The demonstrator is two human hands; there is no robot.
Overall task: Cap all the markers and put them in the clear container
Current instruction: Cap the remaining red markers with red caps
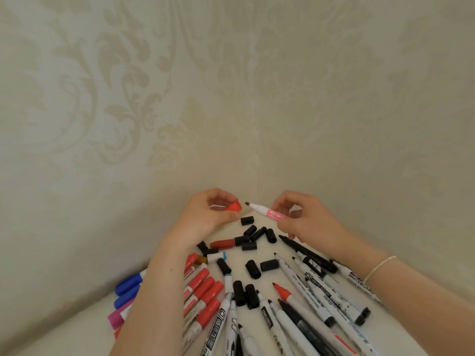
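A: Hands status?

B: Left hand (205,214) is pinching a red cap (234,207) between thumb and curled fingers, open end facing right. Right hand (305,217) is gripping an uncapped white marker (267,212) with red print, dark tip pointing left at the cap. Tip and cap are sitting just apart, not touching. Both are hovering over the far edge of the tabletop (241,258), close to the patterned wall (231,86).

A: Rest of the markers?

B: Lying all over the tabletop. Capped red markers (203,289) are lying in a row just right of the left forearm. Blue-capped markers (128,285) and a pink-capped one (115,318) are sitting at the left edge, partly hidden by that arm. Uncapped white markers (321,286) are fanning out under the right forearm towards the near edge, one with an exposed red tip (281,290).

A: Loose caps?

B: Black caps (253,236) are clustering below the hands, with a dark red one (222,244) beside them. Two more black caps (261,267) are lying mid-tabletop.

A: Clear container?

B: Can't spot it in this view.

A: Anything else?

B: Thin bracelet (379,268) on the right wrist.
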